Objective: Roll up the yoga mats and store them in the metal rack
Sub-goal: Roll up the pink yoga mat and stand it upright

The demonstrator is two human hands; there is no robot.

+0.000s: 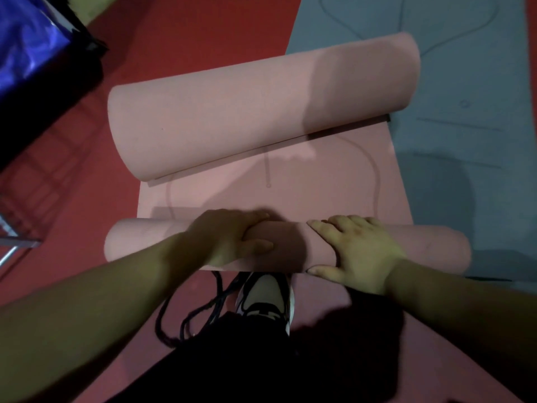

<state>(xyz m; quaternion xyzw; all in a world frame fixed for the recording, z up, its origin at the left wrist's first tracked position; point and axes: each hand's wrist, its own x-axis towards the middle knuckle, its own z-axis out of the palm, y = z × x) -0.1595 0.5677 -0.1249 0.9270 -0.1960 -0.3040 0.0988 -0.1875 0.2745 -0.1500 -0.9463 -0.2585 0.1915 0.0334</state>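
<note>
Step in hand: rolling the pink foam yoga mat [290, 196] on the red floor [180, 39]. I read this as mid-roll, rack step not yet reached.

Mat state: near end is wound into a tight roll [430, 248] lying crosswise just ahead of a white-and-black shoe [266, 298]. A short flat stretch lies beyond it, and the far end has curled into a fatter loose roll [261, 112]. Its right end overlaps a grey flat mat [465, 82] at the right edge of the floor.

Hands: left hand [229, 239] and right hand [360, 254] both press on top of the near roll, near its middle, fingers spread and draped over the curve, thumbs on my side. Palms down, not closed round it.

Metal rack [11, 237]: only some silver bars show at the left edge of the floor, under a dark blue shiny sheet [32, 45].

Next move, my judgement: flatten the far curl, or the two rolls will meet; then push forward evenly with both palms to keep the ends flush.
</note>
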